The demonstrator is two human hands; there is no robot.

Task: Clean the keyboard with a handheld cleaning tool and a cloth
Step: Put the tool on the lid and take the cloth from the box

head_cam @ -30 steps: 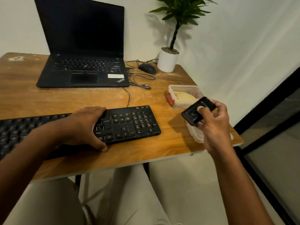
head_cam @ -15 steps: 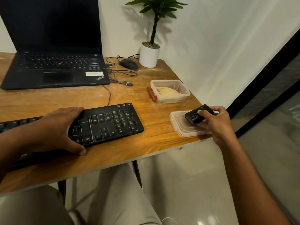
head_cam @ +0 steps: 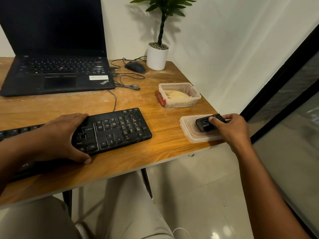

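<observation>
Since a second ago the right hand (head_cam: 230, 129) has come down from above the table edge, and the small black boxy handheld cleaning tool (head_cam: 206, 124) it is gripping is now resting on the clear flat plastic lid (head_cam: 191, 133) at the table's right front corner. Its thumb is pressing on the tool's top, with the fingers curling round the far side. The left hand (head_cam: 63, 135) is staying where it was, clasping the black rectangular plastic keyboard (head_cam: 114, 130) with fingers arching over the keys and thumb hooking the near edge. Just beyond the tool-holding grip, a clear plastic container (head_cam: 179, 95) with a red latch is holding a pale yellow cloth (head_cam: 174, 95). Farther back, an open black laptop (head_cam: 57, 73), a dark mouse (head_cam: 135, 67) with tangled cable and a white-potted green plant (head_cam: 157, 56) are sitting on the wooden table (head_cam: 138, 163).
</observation>
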